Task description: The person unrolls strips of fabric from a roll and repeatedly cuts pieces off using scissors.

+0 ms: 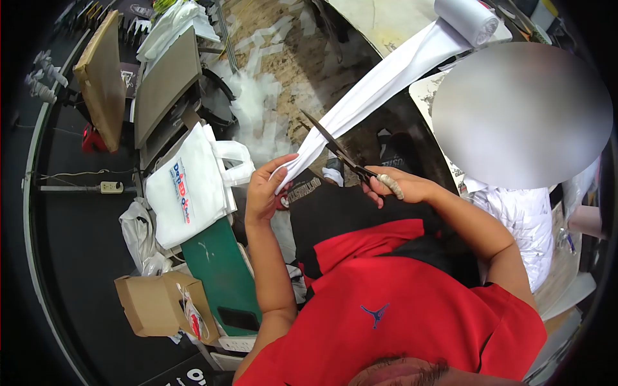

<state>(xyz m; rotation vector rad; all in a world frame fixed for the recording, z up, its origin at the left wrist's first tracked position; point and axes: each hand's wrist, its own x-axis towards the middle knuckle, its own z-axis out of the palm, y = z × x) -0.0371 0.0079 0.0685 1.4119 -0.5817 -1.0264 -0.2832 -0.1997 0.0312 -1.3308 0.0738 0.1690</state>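
Observation:
A long strip of white fabric point(367, 98) stretches down from a white roll point(473, 22) at the upper right. My left hand point(262, 190) pinches the gathered lower end of the strip. In my right hand point(393, 184) are dark scissors point(341, 152) with a wrapped handle. Their blades are spread around the strip, a little beyond my left hand. Part of the lower blade is hidden by the fabric.
White printed bags point(187, 186) lie at the left beside a green board point(221, 273) with a dark phone point(238, 318). An open cardboard box point(151, 303) stands at the lower left. White bundled material point(524, 225) is at the right, near a blurred round area.

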